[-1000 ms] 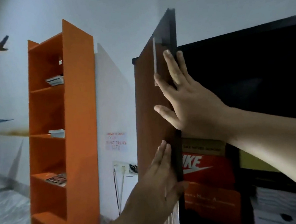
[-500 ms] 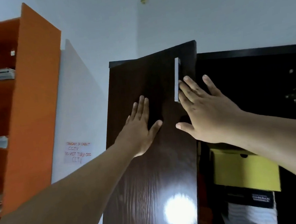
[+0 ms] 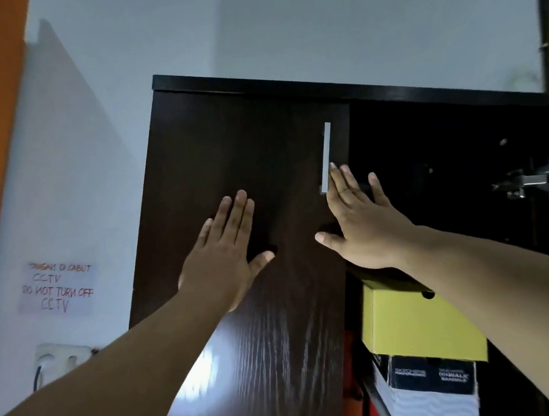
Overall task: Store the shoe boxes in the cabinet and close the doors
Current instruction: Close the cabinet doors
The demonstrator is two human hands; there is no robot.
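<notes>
Head view: we press both spread hands, left hand (image 3: 225, 257) and right hand (image 3: 365, 228), flat on the stiff left door (image 3: 226, 152), best pushed near its handle (image 3: 326, 156).

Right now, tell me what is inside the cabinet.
Inside the cabinet: a yellow shoe box stacked on a black-and-white box. The left door covers the rest.

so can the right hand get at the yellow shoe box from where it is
Probably yes: the right hand lies flat by the door's free edge, and the yellow shoe box sits just below in the open right half, nothing between.
</notes>
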